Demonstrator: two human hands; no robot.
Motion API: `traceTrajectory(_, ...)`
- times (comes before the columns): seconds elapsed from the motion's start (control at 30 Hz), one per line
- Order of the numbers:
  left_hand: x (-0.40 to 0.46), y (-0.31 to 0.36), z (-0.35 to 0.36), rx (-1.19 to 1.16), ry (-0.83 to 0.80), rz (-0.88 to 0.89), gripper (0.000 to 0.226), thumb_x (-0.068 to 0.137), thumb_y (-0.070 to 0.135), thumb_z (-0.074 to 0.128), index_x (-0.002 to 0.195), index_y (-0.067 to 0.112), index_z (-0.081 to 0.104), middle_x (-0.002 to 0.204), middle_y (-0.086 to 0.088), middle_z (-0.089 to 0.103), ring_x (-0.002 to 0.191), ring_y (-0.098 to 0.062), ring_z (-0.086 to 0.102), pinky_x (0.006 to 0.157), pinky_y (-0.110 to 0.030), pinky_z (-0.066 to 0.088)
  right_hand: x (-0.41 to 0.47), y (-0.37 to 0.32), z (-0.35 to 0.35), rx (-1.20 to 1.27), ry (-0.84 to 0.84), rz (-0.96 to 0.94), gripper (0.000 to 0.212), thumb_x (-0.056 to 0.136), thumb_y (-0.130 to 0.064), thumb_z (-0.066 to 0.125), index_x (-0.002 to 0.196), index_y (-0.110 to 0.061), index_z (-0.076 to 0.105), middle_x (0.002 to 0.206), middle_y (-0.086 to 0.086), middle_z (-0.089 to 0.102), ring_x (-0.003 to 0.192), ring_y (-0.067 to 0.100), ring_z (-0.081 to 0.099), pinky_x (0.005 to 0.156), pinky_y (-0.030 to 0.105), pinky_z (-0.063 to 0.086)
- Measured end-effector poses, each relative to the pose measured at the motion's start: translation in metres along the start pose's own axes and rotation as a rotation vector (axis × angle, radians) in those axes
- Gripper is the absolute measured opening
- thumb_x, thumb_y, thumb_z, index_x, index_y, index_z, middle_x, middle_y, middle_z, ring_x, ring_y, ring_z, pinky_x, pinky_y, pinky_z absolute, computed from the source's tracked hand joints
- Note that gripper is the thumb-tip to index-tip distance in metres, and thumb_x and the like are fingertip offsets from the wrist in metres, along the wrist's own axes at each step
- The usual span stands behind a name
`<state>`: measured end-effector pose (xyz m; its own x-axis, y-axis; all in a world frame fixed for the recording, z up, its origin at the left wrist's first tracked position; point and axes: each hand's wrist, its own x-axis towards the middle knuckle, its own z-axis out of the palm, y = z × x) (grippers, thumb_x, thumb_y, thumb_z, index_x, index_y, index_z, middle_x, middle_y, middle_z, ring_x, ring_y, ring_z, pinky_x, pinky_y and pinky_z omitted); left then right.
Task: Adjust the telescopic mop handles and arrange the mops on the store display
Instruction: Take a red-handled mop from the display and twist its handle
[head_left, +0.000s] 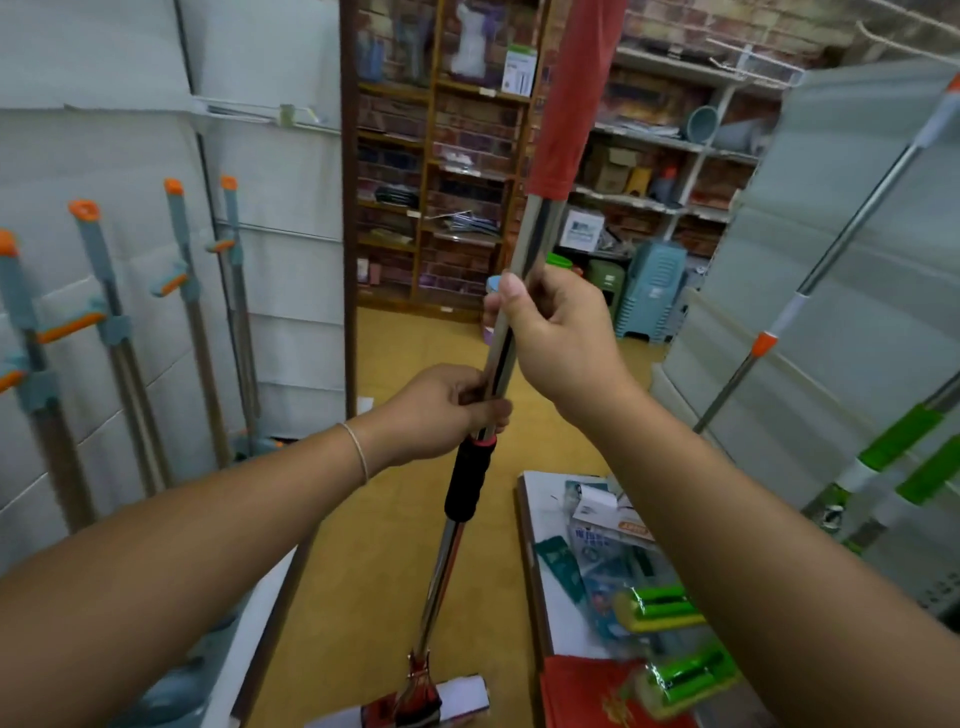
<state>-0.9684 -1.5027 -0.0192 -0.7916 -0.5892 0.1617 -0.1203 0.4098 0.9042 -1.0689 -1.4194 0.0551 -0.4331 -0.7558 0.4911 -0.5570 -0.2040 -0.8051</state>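
At the centre of the frame, a chrome telescopic mop handle (501, 358) stands nearly upright, running from the mop head (415, 701) at the bottom edge up past the top edge. Its upper stretch wears a red sleeve (566, 104), and a black foam grip (467, 483) with a thin red collar at its top sits on the lower stretch. The left hand (441, 410) is clamped round the pole just above that collar, fingers curled and thumb pressed against the metal; a thin bracelet (356, 452) circles its wrist. The right hand (556, 332) grips the pole higher up, just below the red sleeve, with the thumb lying along the shaft. The two hands are close together but not touching.

Along the left side of the frame, four grey mops with orange caps (85, 210) lean against a pale panel wall (130, 130). Toward the right edge, more mops with steel poles and green grips (901, 436) lean against another pale panel. At the lower right, a low white shelf (535, 519) holds packaged goods, among them green sponge refills (660, 608) in clear wrap and a red packet. Beyond the yellow floor (405, 338), wooden and white shelves filled with stock cover a brick wall in the upper middle of the frame.
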Motion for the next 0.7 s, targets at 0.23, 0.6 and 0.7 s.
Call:
traceTrajectory(0.23, 0.080, -0.021, -0.014, 0.025, -0.033, 0.005, 0.016, 0.094, 0.023, 0.060, 0.102, 0.010, 0.065, 0.096, -0.004, 0.074, 0.090, -0.013, 0.071, 0.086, -0.030, 0.056, 0.075, 0.051, 0.000, -0.010, -0.010, -0.012, 0.019, 0.099, -0.028, 0.054, 0.091, -0.014, 0.064, 0.086, 0.004, 0.071, 0.083, 0.019, 0.070, 0.082, 0.046, 0.059)
traceTrajectory(0.6, 0.224, -0.036, -0.030, 0.078, -0.049, -0.024, 0.016, 0.093, 0.022, 0.061, 0.104, 0.011, 0.066, 0.098, -0.002, 0.074, 0.092, -0.011, 0.070, 0.085, -0.024, 0.054, 0.204, 0.123, -0.015, -0.013, -0.024, -0.017, 0.017, 0.099, -0.028, 0.056, 0.084, -0.025, 0.063, 0.089, 0.002, 0.074, 0.086, 0.016, 0.072, 0.083, 0.045, 0.059)
traceTrajectory(0.7, 0.257, -0.041, -0.033, 0.091, -0.042, -0.003, 0.016, 0.093, 0.021, 0.062, 0.104, 0.010, 0.066, 0.098, -0.003, 0.073, 0.091, -0.011, 0.070, 0.082, -0.021, 0.054, 0.233, 0.139, -0.017, -0.033, -0.024, -0.032, 0.015, 0.099, -0.029, 0.055, 0.087, -0.026, 0.063, 0.090, -0.001, 0.074, 0.087, 0.012, 0.071, 0.083, 0.041, 0.059)
